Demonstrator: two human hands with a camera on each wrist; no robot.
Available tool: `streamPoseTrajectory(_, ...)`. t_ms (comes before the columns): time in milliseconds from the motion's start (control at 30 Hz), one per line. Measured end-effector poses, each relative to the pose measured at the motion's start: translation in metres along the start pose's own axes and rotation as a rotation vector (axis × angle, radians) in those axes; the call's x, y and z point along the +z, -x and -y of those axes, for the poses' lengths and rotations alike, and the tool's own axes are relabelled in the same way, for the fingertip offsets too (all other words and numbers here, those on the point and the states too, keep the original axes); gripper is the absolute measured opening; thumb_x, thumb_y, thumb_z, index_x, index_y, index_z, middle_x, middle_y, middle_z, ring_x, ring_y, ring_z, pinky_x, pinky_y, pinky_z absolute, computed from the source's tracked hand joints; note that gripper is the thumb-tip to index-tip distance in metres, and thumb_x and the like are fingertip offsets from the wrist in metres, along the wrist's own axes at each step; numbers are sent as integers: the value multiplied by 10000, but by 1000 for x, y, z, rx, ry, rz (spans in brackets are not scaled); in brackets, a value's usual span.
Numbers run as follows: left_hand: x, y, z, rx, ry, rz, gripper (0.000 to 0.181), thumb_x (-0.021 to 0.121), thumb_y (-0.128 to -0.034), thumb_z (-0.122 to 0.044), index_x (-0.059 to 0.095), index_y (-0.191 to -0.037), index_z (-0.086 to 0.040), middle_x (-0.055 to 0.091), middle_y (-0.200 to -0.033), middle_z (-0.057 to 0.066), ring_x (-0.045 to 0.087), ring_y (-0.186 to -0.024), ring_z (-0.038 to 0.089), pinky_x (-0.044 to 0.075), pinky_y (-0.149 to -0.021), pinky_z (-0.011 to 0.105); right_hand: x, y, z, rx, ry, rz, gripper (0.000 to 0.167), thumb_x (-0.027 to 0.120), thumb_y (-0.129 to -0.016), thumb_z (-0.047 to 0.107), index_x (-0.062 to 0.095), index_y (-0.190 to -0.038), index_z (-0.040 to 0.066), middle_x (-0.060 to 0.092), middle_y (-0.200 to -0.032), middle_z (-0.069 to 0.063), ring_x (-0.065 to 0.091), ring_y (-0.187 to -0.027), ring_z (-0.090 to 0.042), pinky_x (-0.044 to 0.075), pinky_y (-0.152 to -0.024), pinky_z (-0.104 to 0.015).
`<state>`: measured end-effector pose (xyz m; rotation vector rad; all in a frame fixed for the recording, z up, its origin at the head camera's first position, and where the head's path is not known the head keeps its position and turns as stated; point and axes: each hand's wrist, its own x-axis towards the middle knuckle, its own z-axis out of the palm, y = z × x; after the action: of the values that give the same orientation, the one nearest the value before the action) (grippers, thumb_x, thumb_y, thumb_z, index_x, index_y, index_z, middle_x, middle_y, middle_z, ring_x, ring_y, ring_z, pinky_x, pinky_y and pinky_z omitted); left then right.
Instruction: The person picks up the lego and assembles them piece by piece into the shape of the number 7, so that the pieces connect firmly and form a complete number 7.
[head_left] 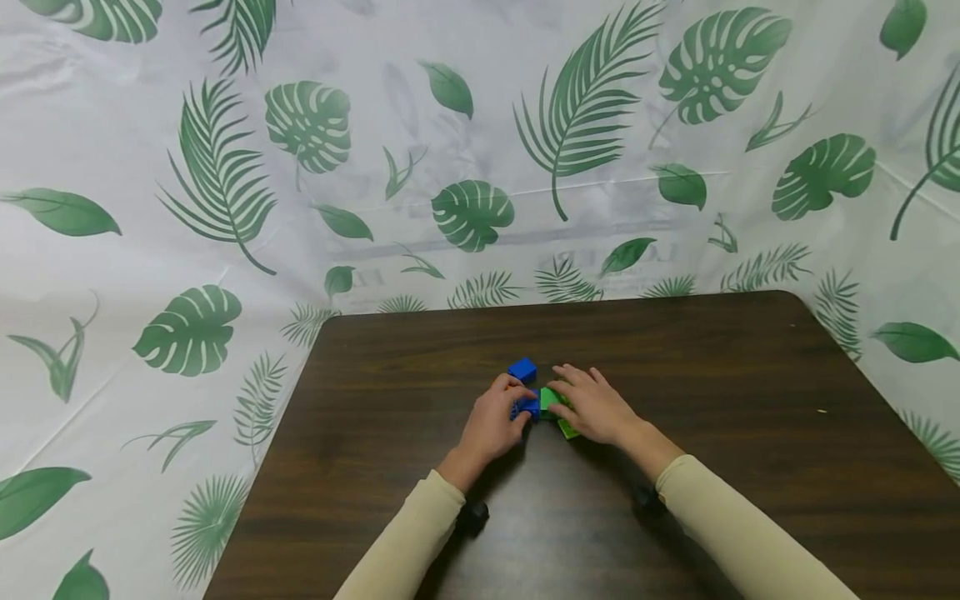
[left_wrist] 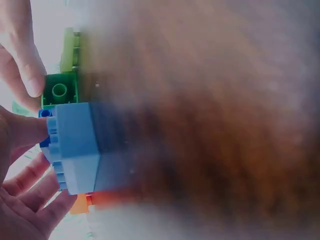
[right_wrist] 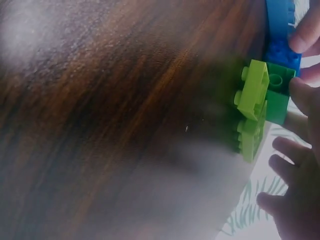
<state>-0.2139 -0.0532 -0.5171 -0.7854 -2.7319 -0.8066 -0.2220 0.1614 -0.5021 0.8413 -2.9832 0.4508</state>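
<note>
Near the table's middle, my left hand [head_left: 495,421] grips a blue toy brick [head_left: 530,406] between thumb and fingers. The left wrist view shows a larger light-looking blue brick [left_wrist: 77,145] by its thumb and fingers, with a darker blue piece [left_wrist: 45,114] behind. My right hand [head_left: 596,408] pinches a green brick [head_left: 549,402], which sits against the blue one. In the right wrist view, the green brick [right_wrist: 276,107] has its hollow underside turned sideways. Two lime green bricks, one upper [right_wrist: 254,90] and one lower [right_wrist: 251,135], lie right beside it.
Another blue brick [head_left: 522,369] stands just beyond the left hand. An orange brick [left_wrist: 80,205] shows partly below the blue one in the left wrist view. The dark wooden table [head_left: 405,358] ends at a leaf-patterned sheet [head_left: 390,242].
</note>
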Motion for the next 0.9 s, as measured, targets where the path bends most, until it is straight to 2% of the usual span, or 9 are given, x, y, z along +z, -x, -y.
streamPoseTrajectory(100, -1, -2, 2, -6, 38, -2, 222, 696, -929, -196, 709, -1147, -153, 562, -1113, -6, 616, -936, 130, 535, -797, 307, 0, 0, -1, -11, -19, -34, 439, 652, -947, 373, 620, -1290, 101, 491, -1439, -139, 377, -1381, -334, 185, -1122, -622)
streamPoseTrajectory(233, -4, -3, 3, -13, 74, 10, 242, 626, -978, -235, 701, -1185, -134, 591, -1061, 3, 602, -880, 126, 523, -759, 299, -1, -1, -1, -35, -60, -84, 349, 753, -878, 317, 641, -1162, 147, 640, -1221, -47, 536, -1238, -273, 176, -1136, -598)
streamPoseTrajectory(333, -5, -4, 4, -28, 107, 35, 256, 584, -1002, -261, 700, -1189, -131, 617, -1031, 0, 572, -827, 122, 495, -729, 289, -1, -1, 0, -58, -83, -101, 289, 789, -848, 268, 626, -1065, 171, 669, -1068, 12, 612, -1100, -238, 184, -1129, -608)
streamPoseTrajectory(400, -6, -4, 4, -43, 139, 55, 281, 562, -1012, -282, 693, -1203, -123, 631, -1027, 5, 564, -819, 132, 487, -727, 294, -2, 0, 0, -69, -88, -107, 269, 797, -840, 246, 622, -1032, 177, 671, -1028, 26, 630, -1054, -224, 186, -1130, -606)
streamPoseTrajectory(500, -6, -3, 4, -69, 172, 83, 346, 611, -980, -336, 667, -1242, -117, 645, -1086, 15, 597, -907, 143, 508, -793, 309, -3, 2, -1, -81, -88, -115, 261, 801, -837, 233, 624, -1020, 178, 666, -1019, 31, 638, -1035, -211, 186, -1132, -602)
streamPoseTrajectory(600, -6, -3, 3, -87, 162, 112, 468, 721, -896, -374, 634, -1281, -122, 643, -1159, 21, 612, -1010, 157, 519, -868, 329, -5, 4, -3, -75, -100, -130, 265, 804, -835, 223, 634, -1033, 179, 665, -1032, 34, 642, -1035, -193, 193, -1138, -583)
streamPoseTrajectory(733, -4, -3, 2, -122, 139, 111, 479, 814, -818, -321, 650, -1231, -141, 660, -1166, 11, 618, -1044, 167, 512, -904, 344, -8, 5, -5, -75, -128, -173, 280, 810, -827, 211, 653, -1056, 173, 667, -1042, 37, 643, -1020, -185, 301, -1100, -557)
streamPoseTrajectory(900, -3, -4, 6, -184, 197, 70, 362, 823, -816, -217, 695, -1147, -147, 699, -1128, 15, 640, -1042, 164, 513, -906, 345, -12, 4, -2, -67, -192, -220, 268, 788, -852, 210, 658, -1085, 188, 656, -1059, 60, 644, -976, -171, 511, -906, -445)
